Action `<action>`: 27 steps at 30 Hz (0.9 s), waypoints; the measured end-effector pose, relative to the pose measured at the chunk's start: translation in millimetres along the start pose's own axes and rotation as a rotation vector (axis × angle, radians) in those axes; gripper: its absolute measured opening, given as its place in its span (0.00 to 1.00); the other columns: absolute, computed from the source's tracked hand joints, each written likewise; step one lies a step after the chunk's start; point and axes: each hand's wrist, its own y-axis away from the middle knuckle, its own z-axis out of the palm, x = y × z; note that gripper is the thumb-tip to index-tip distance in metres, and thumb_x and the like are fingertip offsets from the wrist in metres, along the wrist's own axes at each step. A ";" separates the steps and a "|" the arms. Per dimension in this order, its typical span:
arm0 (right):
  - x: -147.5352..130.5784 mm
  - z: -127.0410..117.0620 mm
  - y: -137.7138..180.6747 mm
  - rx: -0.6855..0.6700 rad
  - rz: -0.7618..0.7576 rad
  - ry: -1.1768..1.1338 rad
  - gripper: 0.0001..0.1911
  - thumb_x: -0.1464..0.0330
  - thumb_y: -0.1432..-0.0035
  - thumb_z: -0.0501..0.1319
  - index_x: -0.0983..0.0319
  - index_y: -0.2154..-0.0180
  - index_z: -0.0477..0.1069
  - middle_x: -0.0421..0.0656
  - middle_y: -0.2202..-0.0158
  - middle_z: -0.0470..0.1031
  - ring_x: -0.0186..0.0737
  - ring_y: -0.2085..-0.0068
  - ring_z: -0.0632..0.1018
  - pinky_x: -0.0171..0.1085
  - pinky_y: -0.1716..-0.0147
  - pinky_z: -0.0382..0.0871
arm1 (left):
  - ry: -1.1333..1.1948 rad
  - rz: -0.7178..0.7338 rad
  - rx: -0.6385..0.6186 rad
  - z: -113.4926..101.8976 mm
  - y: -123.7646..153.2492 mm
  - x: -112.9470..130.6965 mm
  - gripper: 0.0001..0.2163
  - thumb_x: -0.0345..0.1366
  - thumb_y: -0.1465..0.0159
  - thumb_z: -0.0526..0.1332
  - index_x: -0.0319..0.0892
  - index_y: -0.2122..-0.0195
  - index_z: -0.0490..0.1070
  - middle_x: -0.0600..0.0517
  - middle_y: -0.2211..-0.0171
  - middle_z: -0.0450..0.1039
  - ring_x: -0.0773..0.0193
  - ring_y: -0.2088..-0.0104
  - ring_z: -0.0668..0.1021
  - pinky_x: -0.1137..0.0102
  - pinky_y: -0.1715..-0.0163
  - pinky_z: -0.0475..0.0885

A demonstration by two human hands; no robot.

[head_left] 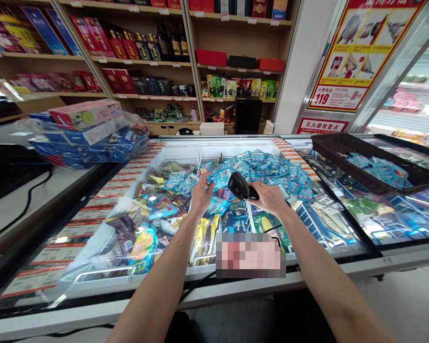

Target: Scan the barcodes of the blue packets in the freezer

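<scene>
While the right hand (270, 197) wraps round a black scanner (239, 186), the left hand (201, 194), nearly closed, pinches a blue packet (221, 178) just left of the scanner; similar packets (268, 166) lie heaped beyond it.

Up and to the right beyond the right fingers (262, 189), the fire-extinguisher poster (364, 52) reads "火警电话 119"; the red sign (322, 126) beneath it, "灭火器放置点". Print on the blue packets (264, 164) is illegible.
</scene>
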 end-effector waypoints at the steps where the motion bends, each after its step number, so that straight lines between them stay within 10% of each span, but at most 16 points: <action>1: 0.0 0.0 0.0 -0.003 0.001 0.001 0.20 0.58 0.44 0.55 0.57 0.50 0.63 0.44 0.56 0.74 0.44 0.61 0.76 0.35 0.69 0.61 | 0.000 0.002 0.001 0.2 -0.1 -0.1 0.16 0.38 0.38 0.51 0.46 0.48 0.59 0.53 0.71 0.65 0.64 0.70 0.71 0.70 0.68 0.65; 27: -3.1 -3.8 0.5 -0.037 0.035 0.005 0.21 0.58 0.43 0.56 0.56 0.49 0.62 0.43 0.54 0.74 0.44 0.58 0.76 0.36 0.65 0.64 | -0.102 -0.027 0.014 -1.0 -1.3 -1.5 0.19 0.38 0.38 0.51 0.44 0.45 0.57 0.51 0.69 0.68 0.61 0.68 0.73 0.66 0.64 0.66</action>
